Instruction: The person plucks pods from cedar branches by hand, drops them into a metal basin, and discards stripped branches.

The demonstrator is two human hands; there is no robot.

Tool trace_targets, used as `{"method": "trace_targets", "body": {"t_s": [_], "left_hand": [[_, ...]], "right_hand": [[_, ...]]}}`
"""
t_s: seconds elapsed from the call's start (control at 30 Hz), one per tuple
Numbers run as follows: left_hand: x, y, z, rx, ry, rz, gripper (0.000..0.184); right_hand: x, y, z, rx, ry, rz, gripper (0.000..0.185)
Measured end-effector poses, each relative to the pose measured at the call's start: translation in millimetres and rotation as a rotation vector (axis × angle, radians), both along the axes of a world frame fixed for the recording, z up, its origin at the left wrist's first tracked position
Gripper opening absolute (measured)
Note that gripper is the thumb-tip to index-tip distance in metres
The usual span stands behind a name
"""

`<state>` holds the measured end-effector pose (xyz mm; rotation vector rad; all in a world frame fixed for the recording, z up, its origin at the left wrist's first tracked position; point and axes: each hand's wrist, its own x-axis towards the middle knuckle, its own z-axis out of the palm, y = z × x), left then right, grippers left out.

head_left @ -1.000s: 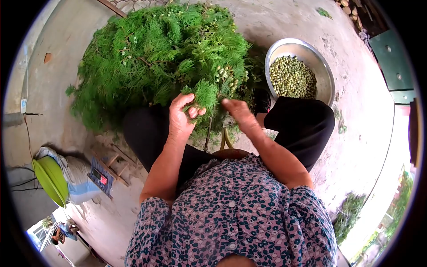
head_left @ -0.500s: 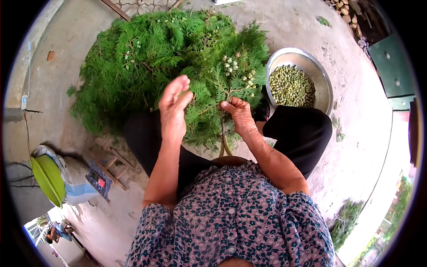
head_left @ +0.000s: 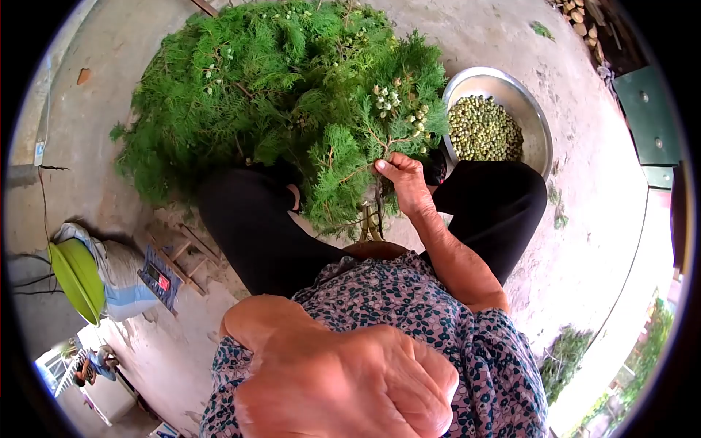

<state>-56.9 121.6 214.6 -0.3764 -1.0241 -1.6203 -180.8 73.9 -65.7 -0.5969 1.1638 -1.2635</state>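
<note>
My right hand (head_left: 405, 179) pinches the stem of a green leafy branch (head_left: 339, 171) between my knees. Clusters of pale round cones (head_left: 387, 99) sit on that branch, just above my right hand. My left hand (head_left: 350, 383) is raised close to the camera over my chest, its back towards the view and its fingers curled down; whether it holds anything is hidden. Beyond my knees lies a big pile of green branches (head_left: 219, 95). A metal basin (head_left: 537, 124) beside the pile holds many small green cones (head_left: 485, 130).
A low wooden stool (head_left: 182, 255), a sack (head_left: 128, 281) and a lime-green basin (head_left: 77, 281) are at the left. Another person (head_left: 91, 365) is far off at the lower left. Loose sprigs (head_left: 566, 358) lie at the lower right; firewood (head_left: 579, 22) is at the upper right.
My left hand has come away from the branches, back towards my face. My right hand still pinches the branch, which has shifted slightly to the right.
</note>
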Motion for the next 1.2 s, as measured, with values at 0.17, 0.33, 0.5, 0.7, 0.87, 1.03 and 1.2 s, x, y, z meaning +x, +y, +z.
{"method": "trace_targets", "body": {"t_s": [0.17,0.33,0.5,0.7,0.87,1.03,1.2], "left_hand": [[-3.5,10.4,2.1,0.091,0.034,0.014,0.019],[-2.7,9.2,5.1,0.093,0.009,-0.167,0.019],[3.5,21.1,6.5,0.197,-0.013,-0.144,0.022],[-2.7,15.2,-1.0,0.086,0.054,-0.124,0.022],[-1.6,8.6,1.1,0.1,0.12,-0.094,0.021],[36.6,-27.1,-44.9,0.021,-0.257,-0.262,0.009],[19.8,-62.8,-117.6,0.424,-0.896,0.369,0.015]], "right_hand": [[-1.0,-0.5,-4.6,-0.075,-0.034,0.003,0.024],[-0.8,2.5,-6.0,-0.049,-0.029,0.044,0.014],[-0.2,2.4,-4.2,-0.08,-0.036,0.045,0.015],[2.1,1.6,0.0,-0.083,-0.026,0.034,0.019],[2.2,0.8,-18.0,-0.094,-0.006,0.059,0.015],[6.3,-0.3,0.2,-0.028,0.201,0.13,0.027],[12.9,0.8,-14.3,-0.09,0.278,0.178,0.031]]}}
